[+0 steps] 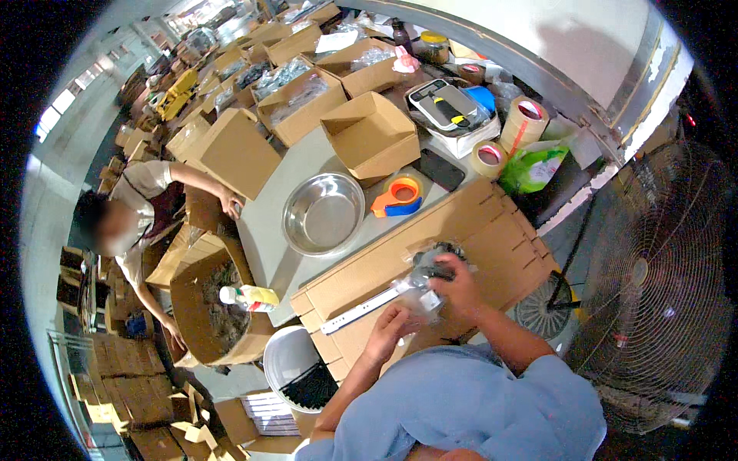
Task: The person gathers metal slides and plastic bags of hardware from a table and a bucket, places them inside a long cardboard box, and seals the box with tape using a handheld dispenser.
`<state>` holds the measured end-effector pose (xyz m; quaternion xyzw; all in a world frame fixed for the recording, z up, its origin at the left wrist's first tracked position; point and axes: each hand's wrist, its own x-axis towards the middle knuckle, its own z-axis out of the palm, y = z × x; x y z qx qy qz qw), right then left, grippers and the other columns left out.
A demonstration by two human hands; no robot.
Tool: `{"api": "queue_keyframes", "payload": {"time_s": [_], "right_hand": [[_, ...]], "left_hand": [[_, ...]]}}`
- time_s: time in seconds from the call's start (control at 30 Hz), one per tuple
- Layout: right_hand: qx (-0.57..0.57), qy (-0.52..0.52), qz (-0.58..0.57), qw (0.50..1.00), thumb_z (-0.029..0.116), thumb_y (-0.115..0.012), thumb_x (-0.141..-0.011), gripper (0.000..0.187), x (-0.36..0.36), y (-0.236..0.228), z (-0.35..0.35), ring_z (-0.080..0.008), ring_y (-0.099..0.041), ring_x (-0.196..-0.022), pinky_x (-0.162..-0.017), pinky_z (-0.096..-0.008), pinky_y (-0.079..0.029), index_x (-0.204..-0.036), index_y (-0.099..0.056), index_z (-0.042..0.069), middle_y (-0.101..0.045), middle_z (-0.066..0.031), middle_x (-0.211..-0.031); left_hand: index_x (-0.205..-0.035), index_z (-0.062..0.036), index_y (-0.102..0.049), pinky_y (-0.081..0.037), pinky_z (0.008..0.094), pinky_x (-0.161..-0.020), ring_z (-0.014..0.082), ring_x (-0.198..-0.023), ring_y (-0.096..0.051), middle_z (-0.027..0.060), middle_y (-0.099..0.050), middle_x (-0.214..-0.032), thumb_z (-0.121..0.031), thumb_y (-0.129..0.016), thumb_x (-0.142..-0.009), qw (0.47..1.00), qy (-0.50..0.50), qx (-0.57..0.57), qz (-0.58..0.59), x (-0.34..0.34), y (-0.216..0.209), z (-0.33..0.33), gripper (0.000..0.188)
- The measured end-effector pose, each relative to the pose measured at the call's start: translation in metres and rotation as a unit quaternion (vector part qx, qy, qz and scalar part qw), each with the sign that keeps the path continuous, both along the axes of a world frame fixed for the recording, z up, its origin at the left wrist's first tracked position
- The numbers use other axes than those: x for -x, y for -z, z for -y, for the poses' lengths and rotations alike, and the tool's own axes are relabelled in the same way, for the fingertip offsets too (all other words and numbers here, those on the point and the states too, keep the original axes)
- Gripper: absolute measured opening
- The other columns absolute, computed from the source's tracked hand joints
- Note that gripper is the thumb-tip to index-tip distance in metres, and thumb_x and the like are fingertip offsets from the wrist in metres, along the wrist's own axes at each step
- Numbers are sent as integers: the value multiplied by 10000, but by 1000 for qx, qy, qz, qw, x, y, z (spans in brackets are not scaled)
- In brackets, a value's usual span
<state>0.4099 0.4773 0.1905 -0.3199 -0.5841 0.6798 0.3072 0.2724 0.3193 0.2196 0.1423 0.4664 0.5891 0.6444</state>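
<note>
Above a stack of flat cardboard sheets (492, 227), both my hands are at a clear plastic bag (421, 298) with dark and grey parts in it. My left hand (390, 329) pinches the near side of the bag, fingers closed. My right hand (455, 286) is closed round its right side, next to a black part (440, 253); the exact shape of the parts is hard to make out through the film. A long white strip with small dark marks (360, 311) lies on the cardboard, its upper end by the bag.
Beyond the sheets are a steel bowl (324, 213), an orange and blue tape dispenser (398, 196), a phone (439, 170) and an open box (369, 134). A white bucket of black pieces (300, 369) stands lower left, a large fan (642, 269) right. A co-worker (146, 200) handles cartons.
</note>
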Motion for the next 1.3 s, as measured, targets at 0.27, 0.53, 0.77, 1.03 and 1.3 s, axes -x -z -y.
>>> {"api": "queue_keyframes", "payload": {"time_s": [0.27,0.53,0.77,1.03,1.3], "right_hand": [[-57,140,-21,988,216,-689,-778,430,-72,40,-111,-243,-541,-970,-873,-365,-432,-1142,-500,85,-575,-98,-1045],[-479,30,344,807,389,-637,-772,630,-70,53,-107,-499,-264,-1251,-1043,-526,-249,-1267,-451,47,-343,-240,-1363],[-582,-120,373,712,313,-533,-870,480,-51,54,-118,-366,-331,-1278,-1038,-541,-230,-1299,-444,116,-350,-179,-1393],[-457,-40,368,809,259,-586,-823,579,-78,93,-137,-485,-215,-1289,-1060,-570,-149,-1337,-383,87,-290,-236,-1407],[-501,-176,316,786,396,-574,-815,621,-25,30,-106,-432,-261,-1291,-1037,-627,-129,-1351,-372,155,-284,-163,-1427]], "left_hand": [[-1427,-303,-165,-255,609,-996,476,-1333,-76,176,20,-1489,-434,-829,-537,591,256,220,-733,-23,76,91,1118],[-1408,-404,-165,-385,588,-929,559,-1251,-193,180,55,-1488,-349,-865,-471,560,266,185,-763,-22,74,87,1170],[-1419,-376,-145,-321,587,-998,572,-1287,-67,165,91,-1494,-240,-860,-473,657,334,144,-660,10,65,78,1193],[-1439,-311,-40,-153,574,-1073,492,-1329,-45,213,58,-1484,-179,-860,-457,664,395,163,-614,11,59,67,1286],[-1430,-362,-64,-164,593,-1061,557,-1288,-102,208,84,-1483,-178,-866,-442,641,378,153,-650,9,72,70,1286]]}}
